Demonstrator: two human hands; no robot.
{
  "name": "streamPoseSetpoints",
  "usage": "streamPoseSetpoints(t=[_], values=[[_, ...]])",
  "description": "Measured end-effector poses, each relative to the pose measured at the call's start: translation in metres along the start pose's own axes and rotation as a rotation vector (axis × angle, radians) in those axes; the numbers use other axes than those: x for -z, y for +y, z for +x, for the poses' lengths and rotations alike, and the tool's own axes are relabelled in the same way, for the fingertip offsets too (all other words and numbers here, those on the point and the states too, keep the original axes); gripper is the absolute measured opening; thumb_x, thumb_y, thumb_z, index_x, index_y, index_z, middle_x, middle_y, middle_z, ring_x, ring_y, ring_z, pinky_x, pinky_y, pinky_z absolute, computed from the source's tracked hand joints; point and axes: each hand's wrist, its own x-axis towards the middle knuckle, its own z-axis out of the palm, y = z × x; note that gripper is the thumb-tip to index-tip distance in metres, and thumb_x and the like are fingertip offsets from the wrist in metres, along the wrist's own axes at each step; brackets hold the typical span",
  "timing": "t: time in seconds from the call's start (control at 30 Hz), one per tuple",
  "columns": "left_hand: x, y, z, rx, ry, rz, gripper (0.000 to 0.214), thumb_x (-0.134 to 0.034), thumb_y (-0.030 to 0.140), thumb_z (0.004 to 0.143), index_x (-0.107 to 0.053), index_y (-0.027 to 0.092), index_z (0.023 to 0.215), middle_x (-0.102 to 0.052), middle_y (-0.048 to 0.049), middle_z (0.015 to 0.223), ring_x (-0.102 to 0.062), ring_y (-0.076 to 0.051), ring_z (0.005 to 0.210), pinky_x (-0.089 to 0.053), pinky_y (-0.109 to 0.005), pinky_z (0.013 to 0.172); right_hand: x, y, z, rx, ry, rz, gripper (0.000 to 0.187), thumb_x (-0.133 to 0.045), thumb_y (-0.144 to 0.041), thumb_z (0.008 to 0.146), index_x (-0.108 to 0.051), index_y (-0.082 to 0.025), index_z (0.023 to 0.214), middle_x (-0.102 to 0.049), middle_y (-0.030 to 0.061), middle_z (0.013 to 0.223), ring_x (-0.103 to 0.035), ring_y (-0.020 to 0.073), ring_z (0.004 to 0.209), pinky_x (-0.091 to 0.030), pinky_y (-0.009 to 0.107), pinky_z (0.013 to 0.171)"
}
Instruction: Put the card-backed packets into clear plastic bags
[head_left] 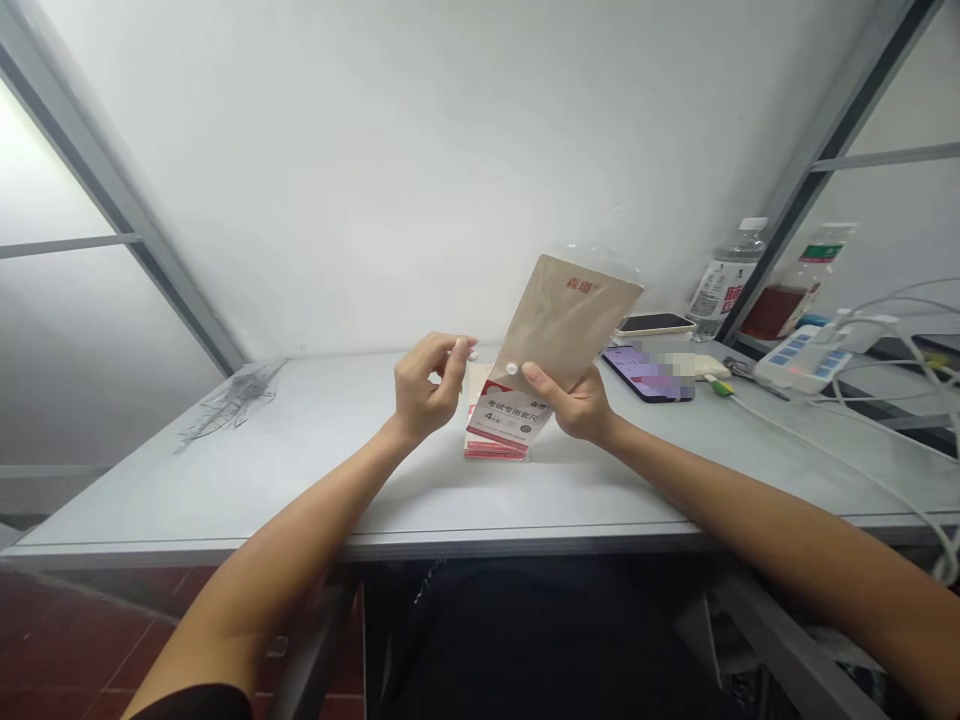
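Note:
My right hand (574,403) grips a flat brown package (559,330) in a clear plastic sleeve, with a red and white label at its lower end, and holds it tilted above the white table (225,480). The thumb lies on the package front near a small white snap. My left hand (426,385) hovers just left of the package with its fingers curled and fingertips pinched together; whether anything tiny sits between them I cannot make out. Under the package lies a small stack of similar red-edged packs (495,450).
A crumpled clear plastic wrapper (229,400) lies at the table's far left. To the right are two phones (646,375), two bottles (724,280), a power strip (806,358) and white cables (840,450). A white wall stands behind; metal frame bars slant at both sides.

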Motion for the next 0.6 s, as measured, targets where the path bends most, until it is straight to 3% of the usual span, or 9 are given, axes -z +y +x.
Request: streamPoseSetpoints(t=[0.2, 0.33, 0.43, 0.6], values=[[0.0033, -0.0028, -0.0008, 0.019, -0.09, -0.013, 0.025, -0.043, 0.034, 0.088, -0.06, 0.016, 0.084, -0.061, -0.0025, 0.076, -0.048, -0.004, 0.045, -0.041, -0.019, 0.046, 0.0005, 0.0015, -0.0016, -0.054, 0.012, -0.007, 0.018, -0.057, -0.031, 0.081, -0.069, -0.019, 0.087, -0.071, 0.0047, 0.087, -0.066, 0.0217, 0.083, -0.054, 0.033, 0.071], [0.001, -0.0058, -0.0041, 0.007, -0.239, 0.049, 0.027, -0.058, 0.041, 0.078, -0.058, 0.017, 0.09, -0.061, -0.0012, 0.077, -0.046, -0.004, 0.045, -0.039, -0.019, 0.045, 0.0008, 0.0017, -0.0009, -0.145, -0.014, 0.027, 0.021, -0.059, -0.034, 0.08, -0.069, -0.019, 0.09, -0.071, 0.0054, 0.088, -0.066, 0.0226, 0.084, -0.055, 0.034, 0.071], [-0.0027, -0.0054, -0.0047, 0.134, -0.241, 0.052, 0.026, -0.052, 0.041, 0.082, -0.057, 0.016, 0.081, -0.061, -0.0012, 0.071, -0.046, -0.004, 0.043, -0.037, -0.019, 0.043, 0.0011, 0.0017, 0.0013, -0.2, -0.076, 0.022, 0.023, -0.059, -0.037, 0.08, -0.069, -0.017, 0.088, -0.071, 0.0057, 0.083, -0.066, 0.023, 0.081, -0.055, 0.034, 0.068], [-0.0056, -0.0066, -0.0024, 0.434, -0.233, -0.133, 0.033, -0.038, 0.043, 0.088, -0.053, 0.016, 0.076, -0.058, -0.0007, 0.072, -0.051, -0.004, 0.042, -0.038, -0.018, 0.04, 0.003, 0.0047, 0.0064, -0.305, -0.105, 0.068, 0.027, -0.059, -0.04, 0.079, -0.068, -0.015, 0.085, -0.071, 0.0066, 0.083, -0.066, 0.0218, 0.078, -0.054, 0.033, 0.065]])
